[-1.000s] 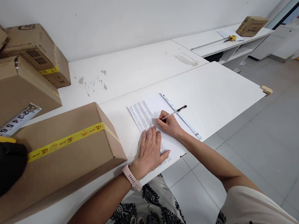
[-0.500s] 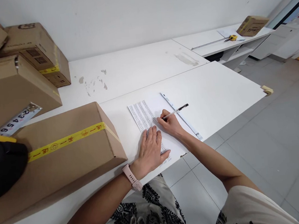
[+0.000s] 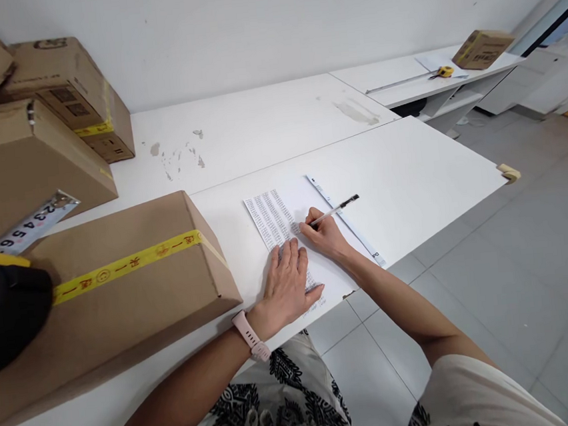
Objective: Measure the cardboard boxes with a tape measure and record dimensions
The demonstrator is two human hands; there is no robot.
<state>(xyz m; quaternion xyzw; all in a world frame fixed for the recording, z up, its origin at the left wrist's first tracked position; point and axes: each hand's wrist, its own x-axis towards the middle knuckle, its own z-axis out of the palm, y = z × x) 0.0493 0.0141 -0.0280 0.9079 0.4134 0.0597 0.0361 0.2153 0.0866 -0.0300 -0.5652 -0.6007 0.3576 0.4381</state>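
A printed sheet of paper (image 3: 269, 218) covered in small rows of text lies on the white table (image 3: 410, 167) near its front edge. My left hand (image 3: 287, 284) rests flat on the sheet's lower part, fingers stretched out, a pink watch on the wrist. My right hand (image 3: 324, 234) is closed on a pen (image 3: 340, 207), its tip touching the sheet just right of the printed rows. A flat cardboard box (image 3: 120, 282) with yellow tape lies to the left of the paper.
A yellow and black tape measure (image 3: 2, 307) with its blade pulled out sits on the box at the left edge. More cardboard boxes (image 3: 66, 93) are stacked at the back left. A far table holds a small box (image 3: 482, 48) and another tape measure (image 3: 444, 71). Grey tiled floor lies to the right.
Almost nothing: the pen in my right hand has shifted slightly on the sheet, and the view has tilted a little. My left hand has stayed flat on the paper.
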